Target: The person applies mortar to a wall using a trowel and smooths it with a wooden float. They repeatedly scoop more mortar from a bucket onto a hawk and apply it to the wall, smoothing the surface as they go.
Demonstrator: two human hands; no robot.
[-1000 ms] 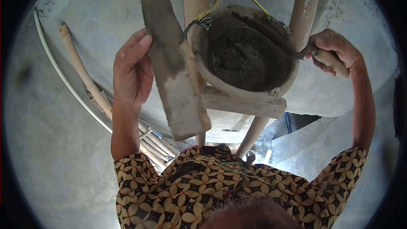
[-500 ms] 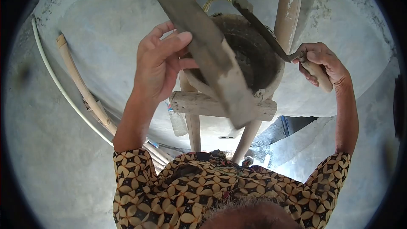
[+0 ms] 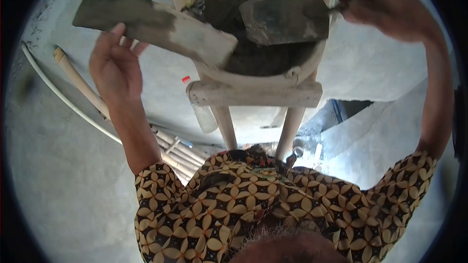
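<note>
My left hand grips a flat wooden board smeared with grey mortar, held nearly level with its right end at the rim of a mortar-caked bucket. My right hand holds a trowel by its handle, the blade lying flat over the bucket's dark inside. The bucket rests on a wooden crossbar fixed between two upright poles.
Bamboo poles and a white pipe lean along the grey plastered wall at left. A plastic bottle hangs beside the left upright. Far below, a gap shows ground and rubble. My patterned shirt fills the bottom.
The board has swung from steeply tilted to nearly level and moved left. The trowel blade turned flat over the bucket. Both hands rose in view.
</note>
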